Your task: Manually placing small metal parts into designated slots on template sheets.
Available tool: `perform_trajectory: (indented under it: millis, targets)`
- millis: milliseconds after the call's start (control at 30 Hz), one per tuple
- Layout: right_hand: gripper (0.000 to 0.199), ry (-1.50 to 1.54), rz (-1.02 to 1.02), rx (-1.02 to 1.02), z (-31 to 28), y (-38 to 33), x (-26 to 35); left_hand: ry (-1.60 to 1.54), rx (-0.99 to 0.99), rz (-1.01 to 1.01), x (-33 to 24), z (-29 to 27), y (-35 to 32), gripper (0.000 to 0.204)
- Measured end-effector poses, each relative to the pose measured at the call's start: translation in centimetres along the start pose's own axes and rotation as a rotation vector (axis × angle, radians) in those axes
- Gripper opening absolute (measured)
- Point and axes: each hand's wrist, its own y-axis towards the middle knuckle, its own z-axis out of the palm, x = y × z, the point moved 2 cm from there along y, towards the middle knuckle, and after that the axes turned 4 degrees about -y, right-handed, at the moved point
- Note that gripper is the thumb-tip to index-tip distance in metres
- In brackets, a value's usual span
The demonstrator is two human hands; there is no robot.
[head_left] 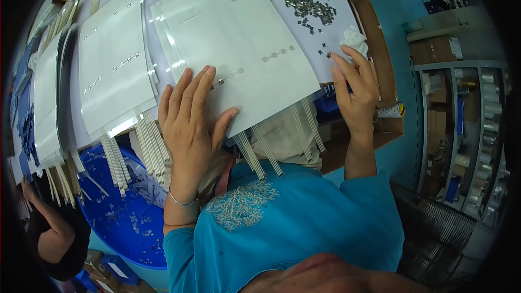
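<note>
My left hand (pixel 187 114) lies flat with its fingers spread on the lower left of a white flexible sheet (pixel 244 27), the top one of a stack. Small silvery contact pads (pixel 278 54) in short rows mark this sheet. A darker metal piece (pixel 221 81) sits on one row beside my left fingers. At the table's right side my right hand (pixel 355 89) has its fingers curved and apart. One fingertip is at a tiny dark metal piece (pixel 328 55); whether it touches is unclear. Farther off lies a heap of such metal pieces (pixel 306 2).
More stacks of white sheets (pixel 114 59) stand to the left, their striped ribbon tails (pixel 152 146) hanging over the table edge. A crumpled white tissue (pixel 354 39) lies beyond my right hand. Below is a blue tub (pixel 127 228) with scraps. Another person's arm (pixel 54 220) shows lower left.
</note>
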Motion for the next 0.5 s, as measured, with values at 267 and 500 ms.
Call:
perform_trajectory:
  millis: [267, 500]
  targets:
    - [0.034, 0.334, -0.471, 0.243, 2.9, 3.1, 6.1, -0.062, 0.035, -0.029, -0.4, -0.5, 0.5, 0.076]
    - [0.033, 0.328, -0.548, 0.278, 4.6, 4.2, 7.8, -0.069, 0.036, -0.04, -0.5, -0.7, 0.3, 0.078]
